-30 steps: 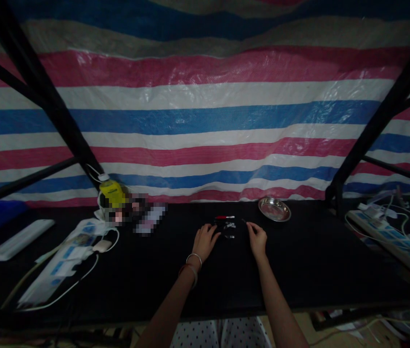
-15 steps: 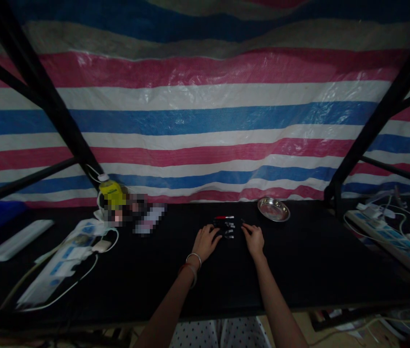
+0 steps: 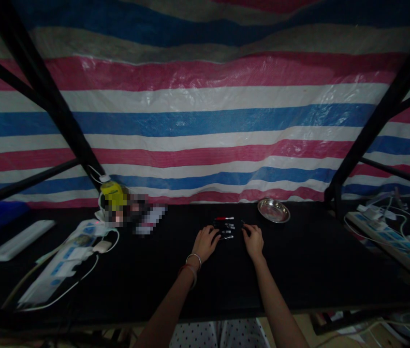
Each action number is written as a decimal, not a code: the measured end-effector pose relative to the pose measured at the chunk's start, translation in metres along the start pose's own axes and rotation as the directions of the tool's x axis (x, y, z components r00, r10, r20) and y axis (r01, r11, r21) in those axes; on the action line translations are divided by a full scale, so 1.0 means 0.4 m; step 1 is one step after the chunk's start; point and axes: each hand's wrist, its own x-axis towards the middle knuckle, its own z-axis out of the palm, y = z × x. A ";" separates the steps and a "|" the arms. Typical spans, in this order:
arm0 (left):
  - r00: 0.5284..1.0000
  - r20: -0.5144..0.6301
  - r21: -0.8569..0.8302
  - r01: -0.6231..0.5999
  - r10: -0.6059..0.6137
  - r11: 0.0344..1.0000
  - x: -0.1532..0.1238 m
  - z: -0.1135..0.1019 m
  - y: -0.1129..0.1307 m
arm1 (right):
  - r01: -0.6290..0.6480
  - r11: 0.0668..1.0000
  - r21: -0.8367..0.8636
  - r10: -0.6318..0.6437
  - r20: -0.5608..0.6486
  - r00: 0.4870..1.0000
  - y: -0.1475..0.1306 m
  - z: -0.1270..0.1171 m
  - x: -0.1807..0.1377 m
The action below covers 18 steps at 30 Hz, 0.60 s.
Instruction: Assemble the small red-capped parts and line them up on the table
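Several slim, pen-like things lie side by side in a short stack of rows on the black table. The farthest is a red one (image 3: 223, 218) with a shiny silver end; nearer me are dark ones (image 3: 228, 231) with silver ends pointing right. My left hand (image 3: 205, 243), with a bangle at its wrist, rests at their left ends. Its fingers are apart, and the fingertips are close to or touching the dark ones. To their right, my right hand (image 3: 254, 241) has thumb and forefinger drawn together near a small dark bit (image 3: 243, 223), too dim to name.
A round shiny metal dish (image 3: 273, 211) stands at the back right. On the left are a white power strip (image 3: 58, 266) with cables, a yellow bottle (image 3: 112, 192) and a blurred-out flat item (image 3: 152, 220). Another power strip (image 3: 389, 235) lies at right. Black frame posts flank a striped sheet.
My right hand's fingers have shifted very slightly. My left hand stays at the pen-like things, with the thumb moved a little. The view has tilted slightly.
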 end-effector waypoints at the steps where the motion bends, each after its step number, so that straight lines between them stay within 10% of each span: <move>1: 1.000 0.006 -0.001 0.000 0.000 1.000 -0.001 0.000 0.000 | 0.018 0.999 -0.033 -0.018 0.007 1.000 -0.003 -0.002 -0.001; 18: 1.000 -0.009 -0.027 -0.004 0.004 1.000 -0.003 0.010 -0.007 | 0.304 0.945 -0.123 -0.284 0.160 0.945 -0.011 0.004 -0.006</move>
